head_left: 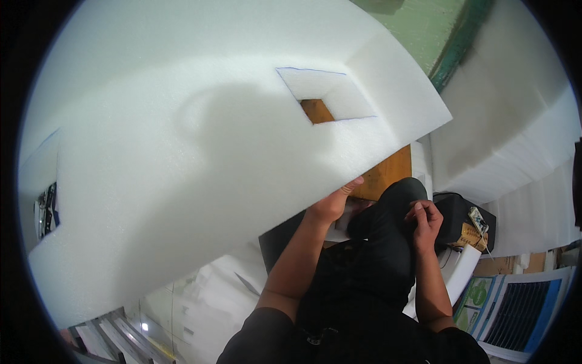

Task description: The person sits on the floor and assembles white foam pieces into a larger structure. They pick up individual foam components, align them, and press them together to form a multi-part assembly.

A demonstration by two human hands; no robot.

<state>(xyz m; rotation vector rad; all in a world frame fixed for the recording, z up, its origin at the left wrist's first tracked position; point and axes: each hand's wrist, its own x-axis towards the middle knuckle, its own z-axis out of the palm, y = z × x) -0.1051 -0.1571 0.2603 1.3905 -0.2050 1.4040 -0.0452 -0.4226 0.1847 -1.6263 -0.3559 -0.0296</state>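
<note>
A large white foam sheet (pixel 200 164) fills most of the view, tilted in front of me. A rectangular hole (pixel 339 97) goes through it, its edges marked with blue lines. My left hand (pixel 330 206) is at the sheet's near edge, thumb at the edge and the other fingers hidden beneath; it grips the foam there. Over my right knee (pixel 403 197) is my right hand (pixel 426 221), apart from the sheet. Its fingers are curled in toward the thumb, and whatever is in them, if anything, cannot be made out.
An orange-brown wooden surface (pixel 388 173) lies under the sheet. More white foam (pixel 503 121) stands at the right. Beside my right knee is a black box (pixel 445 218) with a power strip (pixel 478 219) and cable. A printed carton (pixel 515 315) and dark-edged grey panels (pixel 115 337) are at the lower corners.
</note>
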